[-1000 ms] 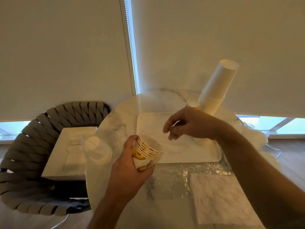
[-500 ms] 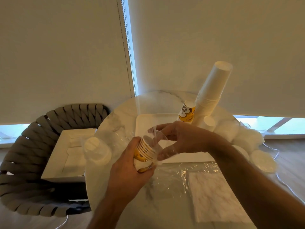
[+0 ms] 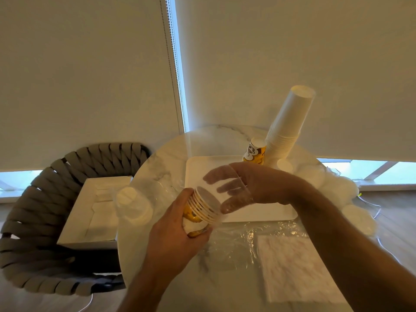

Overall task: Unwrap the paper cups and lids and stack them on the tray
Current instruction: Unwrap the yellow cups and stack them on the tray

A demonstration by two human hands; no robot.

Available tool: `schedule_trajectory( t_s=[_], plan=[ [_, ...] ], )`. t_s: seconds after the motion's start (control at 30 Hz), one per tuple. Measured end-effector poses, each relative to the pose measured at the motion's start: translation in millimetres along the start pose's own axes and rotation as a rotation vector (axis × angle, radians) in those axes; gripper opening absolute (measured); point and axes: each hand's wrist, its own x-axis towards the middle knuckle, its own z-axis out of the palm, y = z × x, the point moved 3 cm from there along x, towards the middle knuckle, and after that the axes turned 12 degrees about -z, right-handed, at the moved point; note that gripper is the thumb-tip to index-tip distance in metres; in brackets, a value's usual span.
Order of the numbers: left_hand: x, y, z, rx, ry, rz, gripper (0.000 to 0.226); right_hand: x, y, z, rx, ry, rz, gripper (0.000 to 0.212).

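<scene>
My left hand (image 3: pixel 173 235) grips a short stack of yellow printed paper cups (image 3: pixel 206 207), tilted with the rims toward the tray. My right hand (image 3: pixel 258 185) holds the clear plastic wrapper (image 3: pixel 225 183) at the cups' mouth; its fingers show blurred through the film. The white rectangular tray (image 3: pixel 258 213) lies just behind both hands. At its far right corner a tall stack of white cups (image 3: pixel 288 127) leans, with a printed cup stack (image 3: pixel 254 152) beside it. White lids (image 3: pixel 337 188) lie piled to the right of the tray.
A wrapped roll of white lids (image 3: pixel 132 203) lies at the table's left edge. Crumpled clear film (image 3: pixel 236 242) and a marbled square sheet (image 3: pixel 297 266) lie on the round marble table in front. A woven chair (image 3: pixel 29 210) at the left holds a white box (image 3: pixel 94 210).
My right hand came from above the tray to the cups' mouth, took the clear wrapper and has drawn it off toward the right. The left hand kept its grip on the cups.
</scene>
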Motion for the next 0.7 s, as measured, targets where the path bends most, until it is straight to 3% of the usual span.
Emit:
schedule_trajectory(
  t_s=[0.2,0.33,0.7],
  plan=[
    [0,-1,-1,0.02,0.005,-0.001,0.084,-2,-5,0,-0.088,-0.006,-0.029,0.044],
    [-1,-1,-1,0.015,-0.006,-0.016,0.087,4,1,14,-0.123,-0.046,-0.06,0.052],
    [-3,3,-2,0.022,-0.012,0.003,0.088,8,2,21,-0.18,-0.018,-0.127,0.044]
  ],
)
